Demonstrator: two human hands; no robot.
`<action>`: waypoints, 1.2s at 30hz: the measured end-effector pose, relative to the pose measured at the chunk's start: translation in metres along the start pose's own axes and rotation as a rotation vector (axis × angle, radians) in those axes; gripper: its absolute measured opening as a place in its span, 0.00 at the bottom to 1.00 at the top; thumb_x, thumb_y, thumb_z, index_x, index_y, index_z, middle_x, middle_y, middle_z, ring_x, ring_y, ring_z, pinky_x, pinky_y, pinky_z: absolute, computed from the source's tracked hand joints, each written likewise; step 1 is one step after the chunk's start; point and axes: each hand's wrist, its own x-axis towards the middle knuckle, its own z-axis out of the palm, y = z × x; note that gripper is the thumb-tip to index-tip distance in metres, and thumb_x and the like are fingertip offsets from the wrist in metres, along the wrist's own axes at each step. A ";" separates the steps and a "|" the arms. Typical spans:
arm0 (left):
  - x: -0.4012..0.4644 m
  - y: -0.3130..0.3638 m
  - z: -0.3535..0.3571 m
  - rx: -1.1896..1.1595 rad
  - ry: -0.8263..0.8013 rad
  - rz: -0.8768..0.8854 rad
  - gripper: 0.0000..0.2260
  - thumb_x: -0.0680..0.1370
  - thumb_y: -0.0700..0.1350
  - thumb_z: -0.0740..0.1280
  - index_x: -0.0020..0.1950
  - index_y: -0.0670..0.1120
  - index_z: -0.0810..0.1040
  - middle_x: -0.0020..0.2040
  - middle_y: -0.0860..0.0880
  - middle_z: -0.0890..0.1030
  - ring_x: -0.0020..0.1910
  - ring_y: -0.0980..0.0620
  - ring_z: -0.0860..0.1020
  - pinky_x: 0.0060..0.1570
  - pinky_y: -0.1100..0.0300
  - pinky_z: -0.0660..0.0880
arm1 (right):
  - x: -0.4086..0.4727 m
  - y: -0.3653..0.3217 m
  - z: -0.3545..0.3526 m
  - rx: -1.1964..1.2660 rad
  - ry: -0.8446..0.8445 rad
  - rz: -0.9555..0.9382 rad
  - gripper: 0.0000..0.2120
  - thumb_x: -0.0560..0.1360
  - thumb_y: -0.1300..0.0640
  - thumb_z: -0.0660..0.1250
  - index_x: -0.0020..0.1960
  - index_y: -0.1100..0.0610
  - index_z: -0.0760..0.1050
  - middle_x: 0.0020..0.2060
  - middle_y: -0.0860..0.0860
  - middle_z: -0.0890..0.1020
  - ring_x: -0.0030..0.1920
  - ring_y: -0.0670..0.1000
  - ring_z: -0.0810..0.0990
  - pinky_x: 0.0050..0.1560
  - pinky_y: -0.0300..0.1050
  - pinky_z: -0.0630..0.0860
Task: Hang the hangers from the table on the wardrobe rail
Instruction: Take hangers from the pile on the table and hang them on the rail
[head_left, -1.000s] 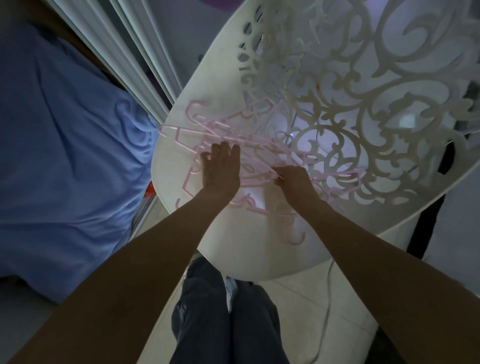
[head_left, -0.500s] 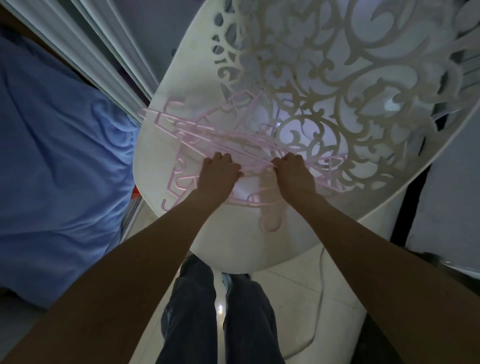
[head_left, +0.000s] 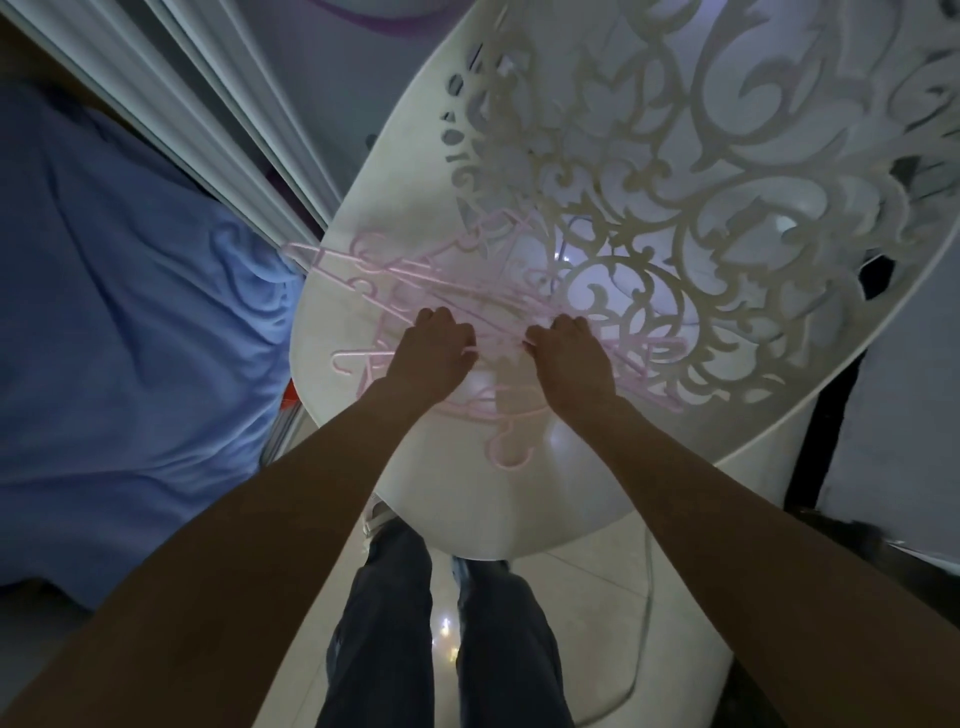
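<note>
Pink hangers (head_left: 415, 283) lie tangled on the white table (head_left: 519, 499), long bars running left to right under both hands. Left hand (head_left: 431, 358) and right hand (head_left: 569, 358) each curl fingers onto a bar, equally near. Since a second ago, the left fingers have curled from flat

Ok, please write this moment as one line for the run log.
stage: gathering | left hand: grips pink hangers | right hand: grips pink hangers | place: white table | hung: none yet
</note>
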 end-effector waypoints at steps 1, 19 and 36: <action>-0.001 -0.001 -0.003 -0.032 0.003 0.013 0.14 0.77 0.50 0.65 0.59 0.44 0.77 0.58 0.41 0.74 0.60 0.42 0.69 0.61 0.51 0.68 | -0.001 0.003 -0.002 0.007 0.004 0.016 0.13 0.81 0.60 0.56 0.62 0.59 0.73 0.53 0.60 0.75 0.57 0.59 0.72 0.52 0.50 0.72; -0.029 0.007 -0.085 0.237 0.110 0.002 0.11 0.77 0.45 0.61 0.58 0.46 0.73 0.56 0.42 0.74 0.56 0.42 0.73 0.54 0.51 0.69 | -0.023 -0.021 -0.063 0.031 0.025 -0.191 0.13 0.79 0.49 0.60 0.57 0.56 0.72 0.50 0.54 0.83 0.52 0.56 0.81 0.58 0.51 0.71; -0.172 0.023 -0.288 -0.134 0.206 -0.298 0.12 0.78 0.41 0.58 0.57 0.40 0.76 0.60 0.41 0.76 0.61 0.40 0.75 0.61 0.50 0.72 | -0.112 -0.125 -0.267 -0.108 0.146 -0.472 0.17 0.76 0.46 0.63 0.63 0.51 0.73 0.55 0.54 0.82 0.58 0.58 0.79 0.53 0.46 0.73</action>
